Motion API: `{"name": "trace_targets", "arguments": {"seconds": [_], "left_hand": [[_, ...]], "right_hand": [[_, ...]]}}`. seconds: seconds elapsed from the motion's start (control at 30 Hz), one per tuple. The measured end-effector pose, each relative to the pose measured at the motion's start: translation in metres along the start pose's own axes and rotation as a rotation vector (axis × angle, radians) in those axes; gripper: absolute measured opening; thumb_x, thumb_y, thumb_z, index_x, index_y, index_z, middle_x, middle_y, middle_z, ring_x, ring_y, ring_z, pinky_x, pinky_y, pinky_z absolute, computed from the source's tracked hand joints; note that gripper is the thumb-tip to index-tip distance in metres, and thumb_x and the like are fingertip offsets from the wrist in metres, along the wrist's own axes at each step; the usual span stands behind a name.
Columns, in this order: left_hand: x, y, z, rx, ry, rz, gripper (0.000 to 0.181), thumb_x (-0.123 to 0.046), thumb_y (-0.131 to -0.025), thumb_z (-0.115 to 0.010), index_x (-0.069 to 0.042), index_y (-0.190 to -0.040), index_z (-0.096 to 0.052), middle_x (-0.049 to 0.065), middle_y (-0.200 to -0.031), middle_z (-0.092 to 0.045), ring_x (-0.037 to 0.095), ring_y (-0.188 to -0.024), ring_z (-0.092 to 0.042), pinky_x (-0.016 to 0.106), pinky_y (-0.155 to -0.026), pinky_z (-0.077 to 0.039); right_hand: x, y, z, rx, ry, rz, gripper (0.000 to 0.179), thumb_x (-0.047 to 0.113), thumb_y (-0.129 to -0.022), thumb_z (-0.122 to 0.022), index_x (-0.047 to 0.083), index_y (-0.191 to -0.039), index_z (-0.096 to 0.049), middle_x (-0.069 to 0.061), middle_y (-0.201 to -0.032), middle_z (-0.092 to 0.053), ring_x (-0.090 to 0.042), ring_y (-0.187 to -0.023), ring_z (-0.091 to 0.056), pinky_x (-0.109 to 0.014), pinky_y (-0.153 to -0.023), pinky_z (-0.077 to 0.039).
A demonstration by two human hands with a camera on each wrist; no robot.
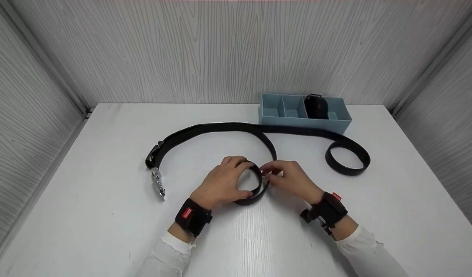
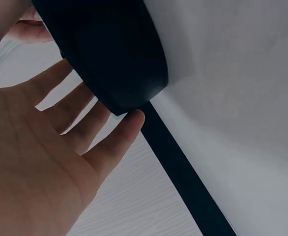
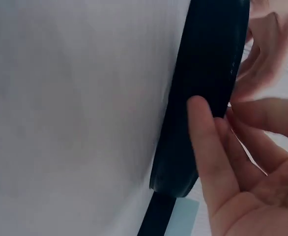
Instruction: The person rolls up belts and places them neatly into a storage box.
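A black belt strap [image 1: 270, 145] curves down from the back of the table into a small coil [image 1: 256, 198] standing on edge in the middle. My left hand [image 1: 224, 181] holds this coil from the left, fingers at its far side and thumb at its near side. At the coil's right side, my right hand [image 1: 288, 179] pinches the strap. The dark band [image 3: 203, 98] fills the middle of the right wrist view, with a finger laid along its face. In the left wrist view, fingertips touch the band [image 2: 114, 59]. A silver buckle [image 1: 158, 184] lies at the left end.
Another black strap length [image 1: 297, 130] runs right along the back and ends in a loose coil [image 1: 347, 171]. Behind it stands a light blue divided box [image 1: 305, 124] holding a rounded black object [image 1: 316, 107]. Wood-patterned panels [image 1: 174, 54] enclose the white table [image 1: 86, 215].
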State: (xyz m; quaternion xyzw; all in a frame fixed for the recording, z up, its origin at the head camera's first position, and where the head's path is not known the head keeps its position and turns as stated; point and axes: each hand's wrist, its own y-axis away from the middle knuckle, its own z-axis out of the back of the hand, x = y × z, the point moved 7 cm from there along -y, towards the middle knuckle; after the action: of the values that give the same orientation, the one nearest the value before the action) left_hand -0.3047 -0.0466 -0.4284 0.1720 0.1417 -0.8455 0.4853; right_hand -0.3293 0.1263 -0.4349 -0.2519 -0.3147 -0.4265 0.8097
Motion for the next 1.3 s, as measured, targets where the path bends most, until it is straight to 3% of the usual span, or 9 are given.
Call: {"name": "trace_targets", "arguments": {"seconds": [0.23,0.4,0.5,0.67,0.8,0.93,1.03,1.17,1.3], "left_hand": [[-0.008,0.003,0.002,-0.015,-0.016,-0.07,0.012,-0.016,-0.09,-0.08,-0.014,-0.102,-0.08,0.007,-0.142,-0.057,0.029,-0.135,-0.046,0.044,-0.098,-0.053],[-0.013,0.005,0.003,-0.05,0.013,-0.13,0.006,-0.011,-0.092,-0.079,-0.011,-0.098,-0.08,0.009,-0.13,-0.062,0.03,-0.123,-0.054,0.041,-0.099,-0.052],[-0.017,0.005,0.001,-0.071,0.025,-0.152,0.005,-0.013,-0.092,-0.08,-0.01,-0.096,-0.078,0.009,-0.126,-0.062,0.03,-0.116,-0.057,0.039,-0.096,-0.052],[-0.017,0.001,-0.005,-0.063,0.034,-0.07,0.03,-0.021,-0.091,-0.083,-0.005,-0.113,-0.071,0.011,-0.134,-0.056,0.03,-0.119,-0.055,0.039,-0.097,-0.052],[-0.013,-0.001,-0.008,-0.046,0.054,0.042,0.053,-0.024,-0.091,-0.082,0.003,-0.131,-0.062,0.017,-0.13,-0.059,0.03,-0.119,-0.057,0.042,-0.098,-0.052],[-0.012,-0.002,-0.009,-0.056,0.061,0.078,0.038,-0.021,-0.094,-0.078,0.005,-0.12,-0.067,0.014,-0.11,-0.065,0.028,-0.102,-0.064,0.042,-0.088,-0.055],[-0.014,-0.003,-0.01,-0.073,0.07,0.067,0.022,-0.014,-0.095,-0.077,0.003,-0.108,-0.071,0.012,-0.101,-0.066,0.025,-0.093,-0.066,0.041,-0.08,-0.056],[-0.016,-0.003,-0.009,-0.081,0.094,0.047,0.013,-0.007,-0.092,-0.077,0.0,-0.101,-0.071,0.011,-0.097,-0.067,0.023,-0.089,-0.066,0.039,-0.076,-0.056],[-0.017,-0.003,-0.009,-0.069,0.157,0.058,0.012,-0.005,-0.092,-0.074,0.0,-0.103,-0.071,0.01,-0.099,-0.066,0.022,-0.089,-0.064,0.037,-0.077,-0.055]], "right_hand": [[0.004,0.008,0.0,0.174,0.069,-0.001,0.043,0.004,-0.093,-0.07,0.005,-0.136,-0.065,-0.008,-0.117,-0.073,-0.019,-0.092,-0.066,-0.033,-0.079,-0.053],[0.013,0.013,0.006,0.174,0.231,-0.005,0.057,0.002,-0.083,-0.077,0.01,-0.138,-0.065,-0.009,-0.119,-0.071,-0.026,-0.096,-0.062,-0.038,-0.079,-0.049],[0.02,0.015,0.002,0.168,0.317,0.04,0.046,0.01,-0.082,-0.084,0.012,-0.127,-0.073,-0.008,-0.113,-0.071,-0.027,-0.098,-0.061,-0.039,-0.08,-0.048],[0.023,0.016,-0.007,0.15,0.365,0.076,0.012,0.017,-0.088,-0.082,0.016,-0.1,-0.08,-0.002,-0.105,-0.071,-0.022,-0.098,-0.064,-0.04,-0.081,-0.053],[0.024,0.015,-0.006,0.105,0.374,0.062,0.005,0.015,-0.089,-0.082,0.015,-0.093,-0.08,0.0,-0.107,-0.071,-0.022,-0.102,-0.065,-0.041,-0.083,-0.054],[0.023,0.014,-0.005,0.066,0.364,0.035,0.006,0.016,-0.09,-0.081,0.012,-0.091,-0.077,0.0,-0.099,-0.071,-0.019,-0.09,-0.064,-0.036,-0.074,-0.052],[0.021,0.014,-0.005,0.063,0.324,0.009,0.018,0.018,-0.089,-0.082,0.009,-0.101,-0.072,-0.002,-0.097,-0.071,-0.017,-0.084,-0.064,-0.034,-0.069,-0.051],[0.019,0.014,-0.006,0.081,0.272,-0.02,0.052,0.022,-0.086,-0.086,0.003,-0.129,-0.063,-0.006,-0.097,-0.073,-0.018,-0.084,-0.066,-0.035,-0.071,-0.052],[0.02,0.014,-0.008,0.092,0.306,0.001,0.051,0.026,-0.087,-0.085,0.002,-0.129,-0.068,-0.005,-0.094,-0.073,-0.017,-0.084,-0.064,-0.037,-0.075,-0.052]]}}
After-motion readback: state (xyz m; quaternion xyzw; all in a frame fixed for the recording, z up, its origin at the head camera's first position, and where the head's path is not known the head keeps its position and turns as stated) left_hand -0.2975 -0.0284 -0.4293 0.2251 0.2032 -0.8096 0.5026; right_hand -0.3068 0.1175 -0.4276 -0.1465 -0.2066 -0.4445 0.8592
